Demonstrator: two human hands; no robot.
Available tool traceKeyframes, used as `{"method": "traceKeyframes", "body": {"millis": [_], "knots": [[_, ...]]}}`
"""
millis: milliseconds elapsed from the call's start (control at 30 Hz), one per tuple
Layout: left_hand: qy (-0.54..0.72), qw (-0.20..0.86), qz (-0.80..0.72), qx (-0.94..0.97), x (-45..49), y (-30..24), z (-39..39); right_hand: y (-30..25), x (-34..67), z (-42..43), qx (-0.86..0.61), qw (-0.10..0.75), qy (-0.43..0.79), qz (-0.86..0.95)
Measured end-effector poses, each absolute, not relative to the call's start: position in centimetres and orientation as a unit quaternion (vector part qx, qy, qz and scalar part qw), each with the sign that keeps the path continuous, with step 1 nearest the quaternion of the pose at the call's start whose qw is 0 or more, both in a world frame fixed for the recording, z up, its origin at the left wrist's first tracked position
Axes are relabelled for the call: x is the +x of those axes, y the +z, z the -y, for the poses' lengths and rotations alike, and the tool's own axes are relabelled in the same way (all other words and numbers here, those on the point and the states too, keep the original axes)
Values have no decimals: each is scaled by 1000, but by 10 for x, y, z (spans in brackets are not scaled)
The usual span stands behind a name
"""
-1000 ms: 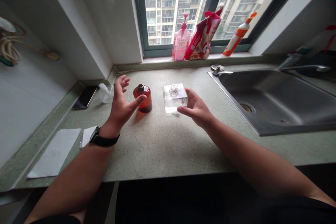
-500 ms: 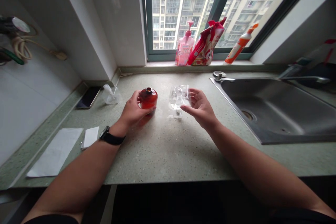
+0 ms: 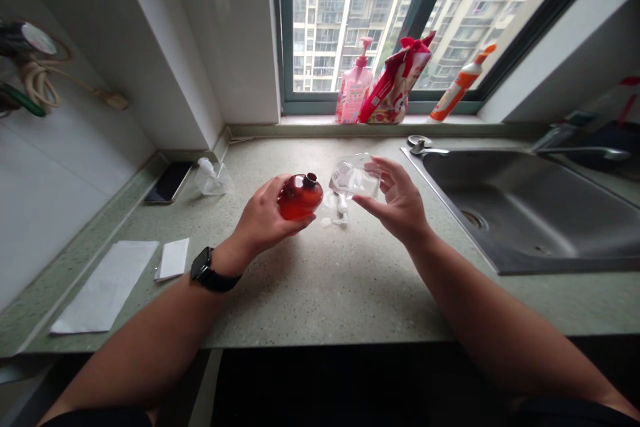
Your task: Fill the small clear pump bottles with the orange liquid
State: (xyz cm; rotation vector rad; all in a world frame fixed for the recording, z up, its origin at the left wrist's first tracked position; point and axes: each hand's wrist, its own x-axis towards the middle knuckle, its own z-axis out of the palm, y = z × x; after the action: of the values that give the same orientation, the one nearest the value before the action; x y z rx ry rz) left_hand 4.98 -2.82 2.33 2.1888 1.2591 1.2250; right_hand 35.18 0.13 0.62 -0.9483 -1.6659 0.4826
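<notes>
My left hand [image 3: 263, 213] is wrapped round an amber bottle [image 3: 299, 201] with an open neck, tilted to the right above the counter. In my right hand [image 3: 400, 200] is a clear square bottle [image 3: 356, 177], leaning left so that its mouth faces the amber one. A small gap separates the two necks. Below and between the bottles, a clear and white pump top [image 3: 343, 208] lies on the counter, partly hidden by the clear bottle. Further left stands another clear container with a white pump [image 3: 211, 177].
On the left of the counter [image 3: 330, 300] lie a phone [image 3: 169, 183], a white sheet [image 3: 107, 287] and a folded white paper [image 3: 173, 259]. A steel sink [image 3: 530, 213] is at right. A pink pump bottle [image 3: 354, 93], red bag [image 3: 397, 83] and orange-white bottle [image 3: 457, 88] line the windowsill.
Both bottles have been raised. The amber one has moved right and tipped rightward; the clear one has shifted slightly right and tipped left. More of the pump top beneath shows.
</notes>
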Motion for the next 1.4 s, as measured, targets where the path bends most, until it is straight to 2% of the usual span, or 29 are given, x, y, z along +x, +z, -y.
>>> {"method": "traceKeyframes", "body": {"millis": [500,1400], "knots": [[361,46,-484,796,49,30,36,26,352,10,-354,523,85,770],[346,32,-478,807,53,27,39,38,350,19,-335,467,-71,815]]}}
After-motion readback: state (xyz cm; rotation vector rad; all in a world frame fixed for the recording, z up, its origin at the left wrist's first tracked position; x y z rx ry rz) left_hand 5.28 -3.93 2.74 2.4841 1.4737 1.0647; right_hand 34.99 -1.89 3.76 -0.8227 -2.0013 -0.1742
